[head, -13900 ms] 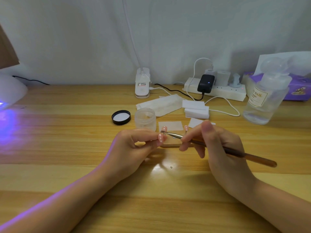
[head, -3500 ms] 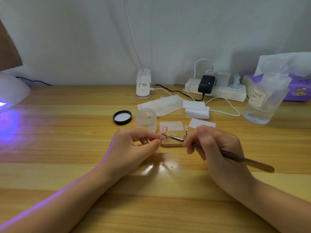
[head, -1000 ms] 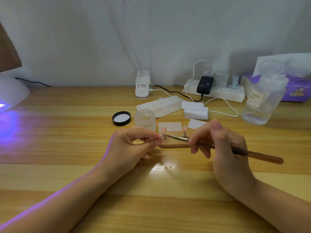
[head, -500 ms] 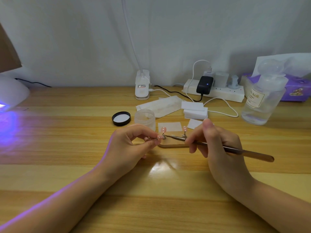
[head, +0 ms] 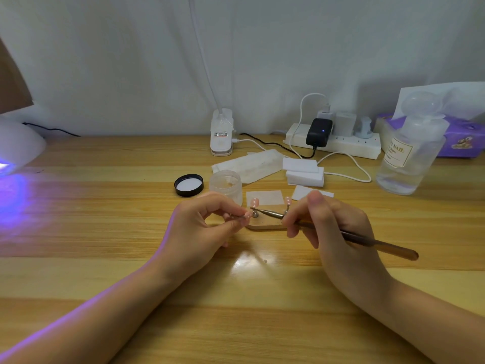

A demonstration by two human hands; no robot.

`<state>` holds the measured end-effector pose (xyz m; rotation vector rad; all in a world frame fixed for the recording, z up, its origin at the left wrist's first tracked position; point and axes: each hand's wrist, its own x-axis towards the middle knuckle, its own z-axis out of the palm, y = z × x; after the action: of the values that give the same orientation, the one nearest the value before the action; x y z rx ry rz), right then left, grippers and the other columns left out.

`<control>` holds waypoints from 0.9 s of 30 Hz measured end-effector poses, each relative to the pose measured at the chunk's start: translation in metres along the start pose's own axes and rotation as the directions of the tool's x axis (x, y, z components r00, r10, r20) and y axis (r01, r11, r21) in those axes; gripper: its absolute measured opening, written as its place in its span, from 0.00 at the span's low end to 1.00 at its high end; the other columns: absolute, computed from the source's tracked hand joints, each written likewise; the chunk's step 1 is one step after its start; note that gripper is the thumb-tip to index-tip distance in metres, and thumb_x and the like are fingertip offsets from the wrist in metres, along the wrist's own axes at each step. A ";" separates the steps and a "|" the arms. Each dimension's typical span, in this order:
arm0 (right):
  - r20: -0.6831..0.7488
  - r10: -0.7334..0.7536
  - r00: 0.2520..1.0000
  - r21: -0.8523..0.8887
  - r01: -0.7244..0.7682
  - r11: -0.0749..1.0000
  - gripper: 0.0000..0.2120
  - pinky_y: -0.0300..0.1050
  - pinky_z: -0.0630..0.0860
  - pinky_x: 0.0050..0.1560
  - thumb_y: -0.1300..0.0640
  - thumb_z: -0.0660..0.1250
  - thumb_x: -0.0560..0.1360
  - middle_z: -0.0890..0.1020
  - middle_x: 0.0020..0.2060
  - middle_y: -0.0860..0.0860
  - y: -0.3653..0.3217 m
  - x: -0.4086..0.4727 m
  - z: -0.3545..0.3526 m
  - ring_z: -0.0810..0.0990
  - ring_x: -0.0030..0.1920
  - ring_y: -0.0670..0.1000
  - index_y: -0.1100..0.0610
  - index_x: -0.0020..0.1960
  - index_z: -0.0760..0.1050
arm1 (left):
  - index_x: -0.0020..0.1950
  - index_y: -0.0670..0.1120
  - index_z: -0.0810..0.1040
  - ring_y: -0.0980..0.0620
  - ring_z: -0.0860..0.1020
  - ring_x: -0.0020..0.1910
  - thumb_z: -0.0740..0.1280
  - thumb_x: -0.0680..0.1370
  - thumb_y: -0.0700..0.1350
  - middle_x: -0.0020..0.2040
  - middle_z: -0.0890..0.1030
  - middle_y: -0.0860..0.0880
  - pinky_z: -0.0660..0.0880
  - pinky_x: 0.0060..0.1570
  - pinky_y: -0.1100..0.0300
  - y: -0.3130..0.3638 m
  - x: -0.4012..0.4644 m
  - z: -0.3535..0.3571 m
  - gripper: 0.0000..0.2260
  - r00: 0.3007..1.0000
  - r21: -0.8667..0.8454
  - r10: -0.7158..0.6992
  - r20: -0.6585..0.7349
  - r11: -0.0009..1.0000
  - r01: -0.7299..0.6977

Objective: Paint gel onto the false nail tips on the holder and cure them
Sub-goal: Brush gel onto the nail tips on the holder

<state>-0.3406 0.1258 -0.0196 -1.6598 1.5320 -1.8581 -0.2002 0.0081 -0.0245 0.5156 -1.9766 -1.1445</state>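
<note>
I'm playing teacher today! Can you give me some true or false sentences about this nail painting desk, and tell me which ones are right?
1. The right hand holds the brush. True.
2. The black lid is screwed onto the small jar. False: it lies on the table beside the open jar.
3. The lamp at far left glows purple. True.
4. The clear bottle lies tipped over. False: it stands upright.
5. The left hand lies flat on the table. False: its fingertips pinch something small beside the holder.
</note>
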 end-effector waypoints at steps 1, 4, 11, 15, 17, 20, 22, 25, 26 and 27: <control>0.005 0.008 1.000 -0.007 -0.008 1.000 0.21 0.26 0.65 0.32 0.50 0.52 0.76 0.76 0.26 0.49 0.000 0.000 0.000 0.74 0.28 0.40 0.57 0.34 0.77 | 0.36 0.53 0.82 0.58 0.76 0.37 0.72 0.65 0.46 0.35 0.78 0.56 0.74 0.25 0.65 0.000 0.000 0.000 0.03 1.000 0.006 0.002 0.002 1.000 -0.002; 0.045 -0.012 0.999 -0.048 0.014 0.999 0.20 0.25 0.65 0.32 0.50 0.52 0.76 0.76 0.26 0.47 0.000 0.000 0.001 0.74 0.28 0.39 0.56 0.34 0.77 | 0.36 0.54 0.82 0.59 0.76 0.37 0.71 0.64 0.46 0.36 0.78 0.55 0.75 0.25 0.65 0.000 0.000 0.000 0.04 1.000 -0.003 0.004 -0.004 1.000 -0.004; 0.027 -0.024 0.999 0.003 0.024 1.000 0.20 0.25 0.65 0.33 0.51 0.52 0.76 0.75 0.25 0.46 -0.001 -0.001 0.000 0.74 0.28 0.39 0.55 0.33 0.77 | 0.37 0.54 0.82 0.58 0.76 0.37 0.72 0.65 0.46 0.36 0.77 0.54 0.74 0.25 0.66 -0.001 0.000 -0.001 0.03 1.000 0.019 0.011 -0.006 1.000 -0.011; 0.026 0.024 0.999 -0.031 -0.023 0.999 0.21 0.26 0.65 0.32 0.49 0.53 0.76 0.76 0.27 0.50 0.001 0.001 0.001 0.74 0.28 0.39 0.57 0.34 0.77 | 0.36 0.55 0.82 0.58 0.76 0.37 0.72 0.65 0.45 0.36 0.77 0.54 0.74 0.25 0.66 -0.001 0.000 -0.001 0.05 1.000 0.032 0.014 -0.009 0.999 -0.013; 0.064 -0.012 0.998 -0.057 0.015 0.998 0.20 0.25 0.65 0.32 0.51 0.53 0.76 0.76 0.26 0.49 0.000 0.000 0.001 0.74 0.28 0.38 0.57 0.34 0.77 | 0.37 0.54 0.81 0.58 0.76 0.37 0.72 0.65 0.44 0.36 0.77 0.54 0.74 0.25 0.66 -0.002 0.000 -0.001 0.04 1.000 0.041 0.017 -0.014 0.999 -0.017; 0.122 -0.067 0.990 -0.050 0.073 0.996 0.19 0.23 0.64 0.33 0.55 0.52 0.77 0.75 0.26 0.46 -0.002 -0.001 0.001 0.73 0.28 0.36 0.56 0.35 0.77 | 0.37 0.52 0.81 0.58 0.76 0.37 0.71 0.65 0.45 0.36 0.77 0.56 0.74 0.25 0.66 -0.001 0.000 0.000 0.03 1.000 0.046 0.013 -0.012 0.999 -0.012; 0.098 -0.060 0.993 -0.028 0.063 0.998 0.19 0.23 0.65 0.34 0.55 0.52 0.77 0.75 0.26 0.44 -0.003 -0.001 0.000 0.73 0.28 0.36 0.54 0.34 0.76 | 0.37 0.52 0.81 0.58 0.76 0.37 0.72 0.66 0.44 0.36 0.77 0.56 0.75 0.25 0.65 0.000 0.000 -0.001 0.03 1.000 0.055 0.015 -0.013 0.998 -0.014; -0.031 0.012 0.999 0.067 -0.010 0.998 0.19 0.25 0.66 0.32 0.53 0.55 0.78 0.76 0.24 0.50 -0.004 0.000 -0.002 0.73 0.27 0.38 0.57 0.33 0.76 | 0.38 0.52 0.82 0.57 0.76 0.38 0.71 0.66 0.45 0.37 0.77 0.52 0.77 0.27 0.59 0.004 -0.001 0.000 0.02 0.999 0.095 0.048 -0.018 0.994 -0.046; -0.078 0.045 0.996 0.094 -0.038 0.995 0.19 0.27 0.66 0.31 0.54 0.55 0.78 0.76 0.26 0.52 -0.004 0.001 -0.003 0.73 0.27 0.39 0.57 0.33 0.76 | 0.38 0.51 0.82 0.55 0.76 0.38 0.71 0.66 0.47 0.38 0.77 0.52 0.78 0.29 0.56 0.006 -0.002 0.001 0.03 0.997 0.116 0.071 -0.024 0.991 -0.067; -0.119 0.076 0.990 0.113 -0.062 0.992 0.19 0.29 0.67 0.30 0.54 0.53 0.77 0.77 0.27 0.53 -0.004 0.002 -0.004 0.72 0.27 0.40 0.57 0.33 0.76 | 0.38 0.50 0.82 0.55 0.76 0.38 0.71 0.66 0.48 0.39 0.76 0.52 0.77 0.30 0.55 0.007 -0.003 0.001 0.04 0.995 0.136 0.097 -0.037 0.986 -0.091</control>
<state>-0.3428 0.1278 -0.0143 -1.4516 1.4847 -2.0020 -0.1990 0.0144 -0.0199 0.5065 -2.0278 -0.9392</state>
